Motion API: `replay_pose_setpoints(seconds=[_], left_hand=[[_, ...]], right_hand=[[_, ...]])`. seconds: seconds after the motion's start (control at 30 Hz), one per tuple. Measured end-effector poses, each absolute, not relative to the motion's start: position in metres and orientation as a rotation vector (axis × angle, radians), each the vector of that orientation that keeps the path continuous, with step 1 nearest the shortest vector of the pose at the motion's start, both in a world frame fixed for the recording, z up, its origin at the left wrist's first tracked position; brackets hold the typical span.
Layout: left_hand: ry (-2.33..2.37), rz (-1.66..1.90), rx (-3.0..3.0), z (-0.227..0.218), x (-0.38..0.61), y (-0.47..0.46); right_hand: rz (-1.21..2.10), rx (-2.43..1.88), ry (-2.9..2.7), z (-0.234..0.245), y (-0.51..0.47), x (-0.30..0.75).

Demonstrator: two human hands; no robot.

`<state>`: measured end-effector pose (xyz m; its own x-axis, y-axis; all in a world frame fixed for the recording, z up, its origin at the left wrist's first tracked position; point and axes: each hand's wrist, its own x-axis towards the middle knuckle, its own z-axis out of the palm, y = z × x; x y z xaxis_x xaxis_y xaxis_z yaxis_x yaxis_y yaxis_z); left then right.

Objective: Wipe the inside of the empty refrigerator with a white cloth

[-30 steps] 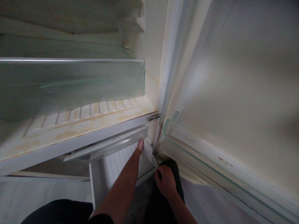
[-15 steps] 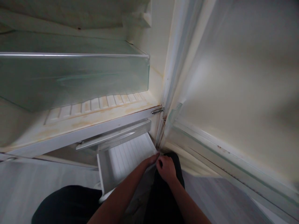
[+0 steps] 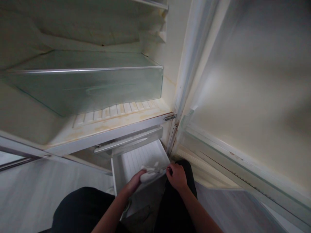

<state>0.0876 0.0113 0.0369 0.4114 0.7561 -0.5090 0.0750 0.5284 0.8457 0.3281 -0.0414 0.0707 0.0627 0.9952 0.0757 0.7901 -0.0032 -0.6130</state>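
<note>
White, crumpled cloth [image 3: 151, 175], probably light, limp and best held mid-bunch, is pinched by fingers of the left hand [image 3: 135, 182] over the white, ribbed drawer [image 3: 142, 154], while the right hand [image 3: 178, 176] curls beside them, grip unclear.

The drawer [image 3: 134, 158] is showing ribbed plastic, the cloth [image 3: 148, 176] is looking matt, the bin [image 3: 116, 84] is appearing glassy.

Cloth [image 3: 148, 176]: white.
Drawer [image 3: 136, 158]: white, parallel grey lines.
Glass panel [image 3: 116, 87]: translucent pale green; edge strip [image 3: 97, 69] silvery.
Refrigerator base [image 3: 104, 124]: cream, ribbed, blotched yellow-brown.
Door [image 3: 247, 97]: off-white, rust-brown specks.
Floor [image 3: 85, 171]: grey, streaked.
Trousers [image 3: 77, 207]: plain black.
</note>
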Motion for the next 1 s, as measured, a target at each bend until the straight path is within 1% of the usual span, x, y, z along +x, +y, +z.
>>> replay_pose_setpoints(seconds=[0.1,0.17,0.27,0.33,0.57,0.67,0.83,1.0], left_hand=[[0.956,0.641,0.590,0.049,0.088,-0.015],[0.868,0.640,0.404,0.055,0.093,-0.029],[0.806,0.708,0.326,0.060,0.103,-0.037],[0.845,0.754,0.373,0.059,0.106,-0.036],[1.262,0.962,0.707,0.044,0.103,-0.024],[1.319,1.038,0.795,0.043,0.109,-0.026],[1.194,0.923,1.197,0.044,0.130,-0.033],[1.337,0.906,1.237,0.047,0.121,-0.020]], right_hand=[[1.031,-1.523,-1.536,0.064,-0.041,0.302],[1.353,-1.354,-1.327,0.058,-0.037,0.286],[1.628,-1.277,-1.180,0.050,-0.029,0.278],[1.627,-1.267,-1.180,0.046,-0.024,0.281],[1.259,-1.315,-1.246,0.045,-0.022,0.292],[1.232,-1.335,-1.224,0.044,-0.022,0.290],[1.274,-1.272,-1.199,0.038,-0.019,0.290],[1.188,-1.328,-1.138,0.035,-0.018,0.294]])
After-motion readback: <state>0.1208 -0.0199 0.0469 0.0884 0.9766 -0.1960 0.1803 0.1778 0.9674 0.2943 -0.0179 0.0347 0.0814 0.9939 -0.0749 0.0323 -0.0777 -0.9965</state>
